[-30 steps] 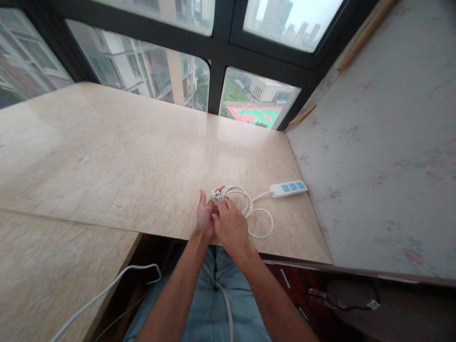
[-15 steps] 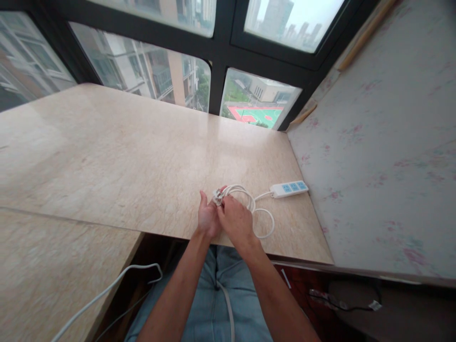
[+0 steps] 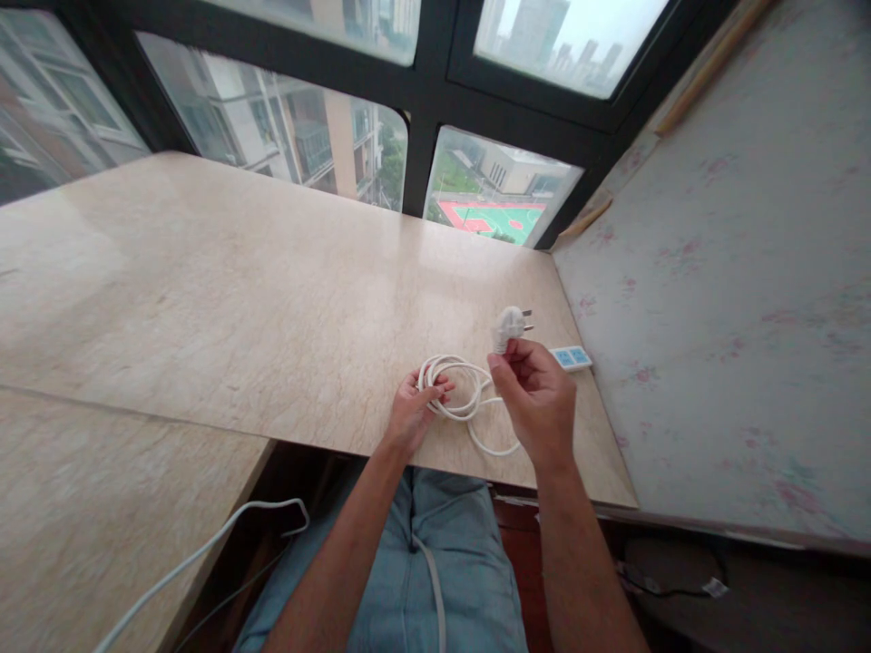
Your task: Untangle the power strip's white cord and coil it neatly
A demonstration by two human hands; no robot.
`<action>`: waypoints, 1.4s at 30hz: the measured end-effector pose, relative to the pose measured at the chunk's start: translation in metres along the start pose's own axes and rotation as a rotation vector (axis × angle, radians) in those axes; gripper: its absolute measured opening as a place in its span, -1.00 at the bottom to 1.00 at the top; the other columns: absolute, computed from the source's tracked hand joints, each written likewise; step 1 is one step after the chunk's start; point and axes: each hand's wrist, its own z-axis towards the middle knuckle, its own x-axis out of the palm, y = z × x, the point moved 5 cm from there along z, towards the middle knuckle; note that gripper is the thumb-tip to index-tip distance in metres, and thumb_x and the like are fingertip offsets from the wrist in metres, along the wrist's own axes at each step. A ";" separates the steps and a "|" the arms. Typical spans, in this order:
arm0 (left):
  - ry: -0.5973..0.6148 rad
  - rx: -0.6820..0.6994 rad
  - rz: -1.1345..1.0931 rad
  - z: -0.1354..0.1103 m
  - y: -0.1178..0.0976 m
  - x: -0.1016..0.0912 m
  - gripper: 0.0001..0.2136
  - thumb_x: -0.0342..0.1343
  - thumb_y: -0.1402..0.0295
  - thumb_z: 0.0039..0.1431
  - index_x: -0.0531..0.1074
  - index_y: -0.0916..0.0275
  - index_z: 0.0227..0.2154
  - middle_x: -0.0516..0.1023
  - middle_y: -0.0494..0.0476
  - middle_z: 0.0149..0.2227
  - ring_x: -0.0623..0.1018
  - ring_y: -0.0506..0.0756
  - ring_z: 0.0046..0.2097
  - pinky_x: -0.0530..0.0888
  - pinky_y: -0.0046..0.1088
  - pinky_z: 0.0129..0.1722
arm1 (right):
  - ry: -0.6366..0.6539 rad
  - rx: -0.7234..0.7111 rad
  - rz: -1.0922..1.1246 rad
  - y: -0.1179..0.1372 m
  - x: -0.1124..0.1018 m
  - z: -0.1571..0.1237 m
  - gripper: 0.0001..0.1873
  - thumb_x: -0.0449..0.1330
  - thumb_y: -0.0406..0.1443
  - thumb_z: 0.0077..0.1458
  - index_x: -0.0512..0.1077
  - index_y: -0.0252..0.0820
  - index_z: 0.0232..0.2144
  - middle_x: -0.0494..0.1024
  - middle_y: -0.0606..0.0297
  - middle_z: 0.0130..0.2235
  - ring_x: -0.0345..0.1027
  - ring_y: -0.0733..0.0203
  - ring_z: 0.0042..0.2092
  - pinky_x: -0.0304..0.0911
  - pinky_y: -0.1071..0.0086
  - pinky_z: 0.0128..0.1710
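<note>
My left hand (image 3: 413, 406) is closed around the left side of a coiled white power cord (image 3: 469, 370), with the thumb over the loops. Higher up and to the right, my right hand (image 3: 541, 394) pinches a white plug (image 3: 510, 326) at its cord end. The plug's metal prongs point right. Beyond my right hand lies a white power strip (image 3: 572, 359) with blue socket faces, its left part hidden behind that hand. A loose loop of the cord rests on the stone ledge between my hands.
The beige stone ledge (image 3: 224, 299) runs along dark window frames (image 3: 422, 118). A wall with floral paper (image 3: 714, 345) bounds it on the right. Another white cable (image 3: 197, 553) crosses the lower left, and a dark cable (image 3: 670, 591) lies below at the right.
My right hand has moved right and up with the plug, away from my left hand. My left hand, palm-up and open before, has closed around the coil.
</note>
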 end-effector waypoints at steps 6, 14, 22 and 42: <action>-0.049 -0.001 0.025 -0.001 0.000 0.002 -0.73 0.14 0.67 -0.10 0.45 0.34 -0.28 0.61 0.19 -0.27 0.63 0.11 -0.21 0.53 -0.38 -0.17 | -0.102 -0.123 0.006 0.025 -0.022 0.005 -0.83 0.28 -0.21 0.10 0.44 -0.18 -0.31 0.46 0.42 -0.45 0.29 0.41 -0.52 0.25 0.51 -0.54; -0.048 -0.032 -0.022 -0.002 -0.003 0.002 -0.75 0.16 0.62 -0.09 0.46 0.32 -0.28 0.61 0.19 -0.29 0.62 0.19 -0.15 0.54 -0.27 -0.14 | -0.351 -0.253 0.108 0.043 -0.041 0.011 -0.82 0.31 -0.25 0.06 0.40 -0.18 -0.32 0.45 0.43 -0.46 0.33 0.39 -0.55 0.29 0.48 -0.58; 0.001 -0.028 -0.032 -0.002 -0.002 0.000 -0.73 0.28 0.49 -0.05 0.46 0.33 -0.23 0.59 0.12 -0.40 0.58 0.04 -0.42 0.50 -0.45 -0.36 | -0.539 -0.330 0.193 0.052 -0.062 0.024 -0.83 0.31 -0.25 0.05 0.37 -0.16 -0.36 0.49 0.40 -0.38 0.26 0.43 -0.58 0.25 0.46 -0.61; 0.082 -0.107 -0.232 -0.001 -0.002 -0.003 -0.87 0.21 0.39 0.13 0.51 0.35 -0.28 0.52 0.00 -0.53 0.47 -0.08 -0.56 0.46 -0.57 -0.47 | 0.322 -0.078 -0.282 -0.009 0.031 0.009 -0.91 0.20 -0.30 0.12 0.46 -0.22 -0.33 0.50 0.34 -0.42 0.32 0.33 -0.45 0.22 0.44 -0.40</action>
